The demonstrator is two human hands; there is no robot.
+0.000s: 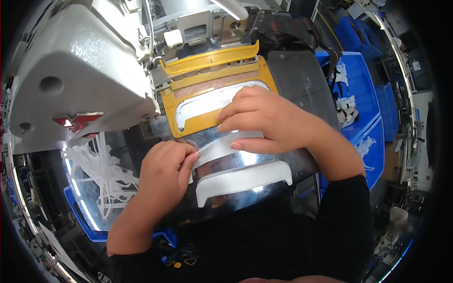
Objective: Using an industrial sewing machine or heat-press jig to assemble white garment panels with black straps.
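Observation:
A thin white curved strip [218,149] runs between my hands, in front of the yellow frame. My left hand [166,166] is closed, pinching the strip's left end between thumb and finger. My right hand [269,118] is spread over the strip's right part, its thumb lying at the strip and its fingertips by the frame's near edge. That strip's right end is hidden under the hand. Within the yellow frame [180,128] lies a white curved panel [200,107], partly covered by my right fingers. Nearer to me, a white piece with bent-down ends [245,181] rests on the shiny plate.
A large white machine head [89,61] looms at the left. A raised yellow bar [212,57] stands behind the frame. White scrap strips [101,170] pile up at the left, over a blue tray [75,207]. Blue bins [365,85] with white pieces stand at the right.

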